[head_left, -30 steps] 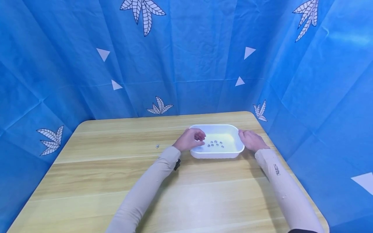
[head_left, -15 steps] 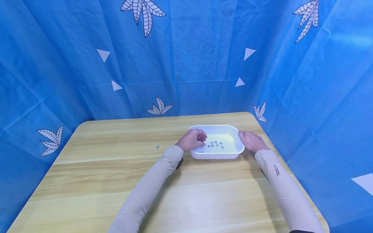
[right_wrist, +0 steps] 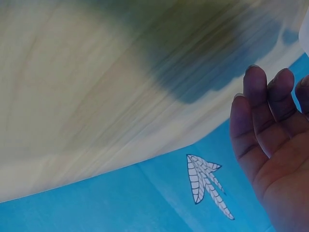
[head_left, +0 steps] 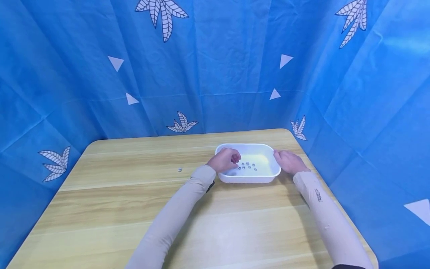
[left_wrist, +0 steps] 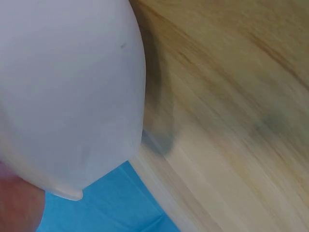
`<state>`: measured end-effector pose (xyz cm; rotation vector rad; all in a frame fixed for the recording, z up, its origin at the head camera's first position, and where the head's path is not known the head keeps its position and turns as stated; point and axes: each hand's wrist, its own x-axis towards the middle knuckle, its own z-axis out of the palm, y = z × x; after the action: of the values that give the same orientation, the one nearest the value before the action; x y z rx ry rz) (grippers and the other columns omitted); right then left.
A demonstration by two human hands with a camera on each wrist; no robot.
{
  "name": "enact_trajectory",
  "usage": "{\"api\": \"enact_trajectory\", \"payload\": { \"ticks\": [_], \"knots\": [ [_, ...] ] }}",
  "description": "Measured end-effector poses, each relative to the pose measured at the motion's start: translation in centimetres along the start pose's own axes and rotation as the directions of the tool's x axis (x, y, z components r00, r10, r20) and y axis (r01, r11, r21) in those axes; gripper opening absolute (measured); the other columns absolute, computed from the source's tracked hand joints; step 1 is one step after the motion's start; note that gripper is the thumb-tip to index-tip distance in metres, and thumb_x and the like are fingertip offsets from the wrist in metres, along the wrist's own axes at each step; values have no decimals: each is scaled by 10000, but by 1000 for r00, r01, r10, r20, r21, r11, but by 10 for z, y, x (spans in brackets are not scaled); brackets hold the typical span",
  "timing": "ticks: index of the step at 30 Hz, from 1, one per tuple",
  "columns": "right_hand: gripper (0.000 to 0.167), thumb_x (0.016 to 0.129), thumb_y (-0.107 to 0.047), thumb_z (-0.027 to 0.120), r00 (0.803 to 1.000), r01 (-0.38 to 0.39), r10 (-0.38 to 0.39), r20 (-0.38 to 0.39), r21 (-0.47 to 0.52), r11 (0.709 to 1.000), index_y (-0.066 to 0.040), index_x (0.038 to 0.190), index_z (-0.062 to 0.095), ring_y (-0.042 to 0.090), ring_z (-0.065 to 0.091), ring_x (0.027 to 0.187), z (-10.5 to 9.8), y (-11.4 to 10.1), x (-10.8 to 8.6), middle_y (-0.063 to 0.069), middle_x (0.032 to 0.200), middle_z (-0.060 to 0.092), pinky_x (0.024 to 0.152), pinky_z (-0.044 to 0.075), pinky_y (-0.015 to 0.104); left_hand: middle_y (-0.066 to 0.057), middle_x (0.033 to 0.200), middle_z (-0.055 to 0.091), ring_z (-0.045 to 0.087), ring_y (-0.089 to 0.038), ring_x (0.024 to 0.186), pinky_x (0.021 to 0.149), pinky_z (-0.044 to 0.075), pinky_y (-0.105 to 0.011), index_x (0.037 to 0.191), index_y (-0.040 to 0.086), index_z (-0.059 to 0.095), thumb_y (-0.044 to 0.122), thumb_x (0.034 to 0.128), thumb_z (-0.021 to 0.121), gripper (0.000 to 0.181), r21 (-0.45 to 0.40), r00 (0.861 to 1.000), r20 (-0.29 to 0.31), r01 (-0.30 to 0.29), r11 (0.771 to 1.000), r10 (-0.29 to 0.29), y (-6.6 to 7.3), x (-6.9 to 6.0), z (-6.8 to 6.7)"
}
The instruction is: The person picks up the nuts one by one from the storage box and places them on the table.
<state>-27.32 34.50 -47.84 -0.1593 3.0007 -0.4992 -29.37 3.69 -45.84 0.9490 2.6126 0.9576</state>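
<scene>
In the head view, a white plastic basin [head_left: 249, 179] stands on the wooden table with several small shiny metal pieces [head_left: 247, 164] on its floor; they are too small to name. My left hand [head_left: 224, 160] reaches over the basin's left end, fingers bent and thumb apart, with nothing visible between them. At the opposite end, my right hand [head_left: 289, 161] holds the rim. The right wrist view shows several loosely bent fingers [right_wrist: 260, 104] below the basin's edge; the thumb is out of sight. The left wrist view is mostly basin wall [left_wrist: 72, 92].
One more small metal piece [head_left: 180, 169] lies on the wooden table [head_left: 134, 209], left of the basin. A blue patterned curtain [head_left: 228, 67] hangs behind the table and along its sides.
My left hand has shifted slightly to the right, further over the basin toward the metal pieces. The right hand stays at the rim, and the basin looks unmoved.
</scene>
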Motion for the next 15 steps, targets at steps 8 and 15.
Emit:
{"api": "enact_trajectory", "payload": {
  "ticks": [8, 15],
  "knots": [
    [737, 1101, -466, 131, 1000, 0, 0, -1, -6, 1000, 34, 1395, 586, 506, 552, 1323, -3, -1, 2, 288, 1417, 605, 1121, 440, 642, -128, 1065, 772, 731, -195, 958, 893, 604, -262, 1166, -16, 720, 24, 878, 787, 298, 21, 1000, -3, 7, 1000, -7, -5, 5, 3],
    [757, 1095, -489, 128, 1000, -10, 10, 4, 3, 1000, 39, 1415, 567, 510, 553, 1321, -3, -3, 3, 293, 1422, 598, 1123, 437, 643, -99, 1067, 773, 719, -159, 949, 886, 598, -241, 1177, 11, 729, 30, 884, 780, 298, 42, 999, 16, 30, 999, -31, -7, 9, 7]
  ]
}}
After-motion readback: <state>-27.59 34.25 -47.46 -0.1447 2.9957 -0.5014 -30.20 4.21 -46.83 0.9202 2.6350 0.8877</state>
